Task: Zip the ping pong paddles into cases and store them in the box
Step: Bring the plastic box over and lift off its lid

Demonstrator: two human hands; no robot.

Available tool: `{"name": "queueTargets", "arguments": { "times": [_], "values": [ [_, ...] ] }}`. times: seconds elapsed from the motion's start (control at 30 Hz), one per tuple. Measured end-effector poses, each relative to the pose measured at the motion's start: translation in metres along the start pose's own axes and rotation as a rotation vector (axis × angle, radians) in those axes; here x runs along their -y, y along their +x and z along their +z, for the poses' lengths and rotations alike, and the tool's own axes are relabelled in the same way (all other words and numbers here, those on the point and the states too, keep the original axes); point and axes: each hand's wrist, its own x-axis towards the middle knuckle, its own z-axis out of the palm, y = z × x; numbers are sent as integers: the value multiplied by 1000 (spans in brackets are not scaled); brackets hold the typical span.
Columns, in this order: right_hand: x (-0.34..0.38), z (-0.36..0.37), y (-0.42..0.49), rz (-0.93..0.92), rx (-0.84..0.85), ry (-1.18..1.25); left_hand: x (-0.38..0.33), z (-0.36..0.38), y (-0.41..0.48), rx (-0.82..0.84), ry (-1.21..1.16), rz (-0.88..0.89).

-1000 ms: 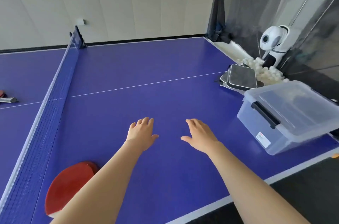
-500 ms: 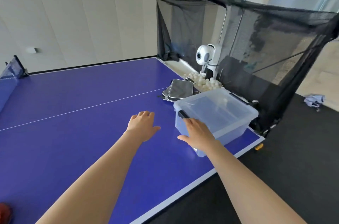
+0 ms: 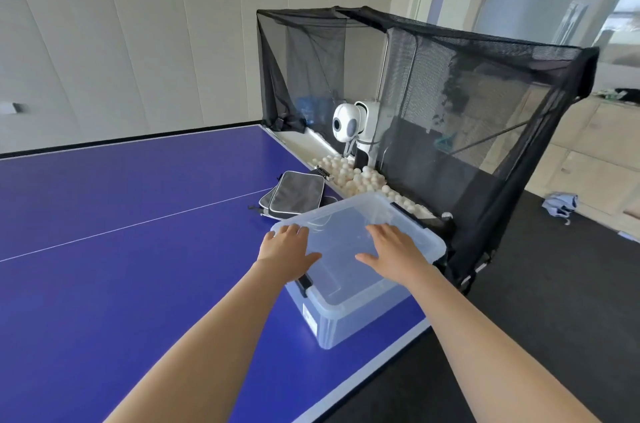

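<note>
A clear plastic storage box (image 3: 349, 315) with a lid and black latches stands at the table's near right corner. My left hand (image 3: 286, 247) lies flat with straight fingers on the lid's left edge. Flat on the middle of the lid is my right hand (image 3: 393, 247), fingers spread. Two black paddle cases (image 3: 297, 195) with white trim lie stacked on the blue table (image 3: 138, 249) just behind the box. No paddle is in view.
A white ball-serving machine (image 3: 349, 126) stands inside a black catch net (image 3: 467, 132) at the table's right end, with several white balls (image 3: 346, 173) heaped in its tray. Dark floor lies to the right, with a blue cloth (image 3: 559, 204) on it.
My view has swung right, away from the net and the red paddle. Both hands have moved from above the bare table onto the box lid.
</note>
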Motion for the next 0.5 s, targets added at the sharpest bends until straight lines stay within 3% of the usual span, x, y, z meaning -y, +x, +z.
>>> {"name": "queueTargets", "arguments": {
  "times": [0.5],
  "values": [
    [-72,13,133,-54,68,61,6,36,107,28,-76,-152]
  ]
}}
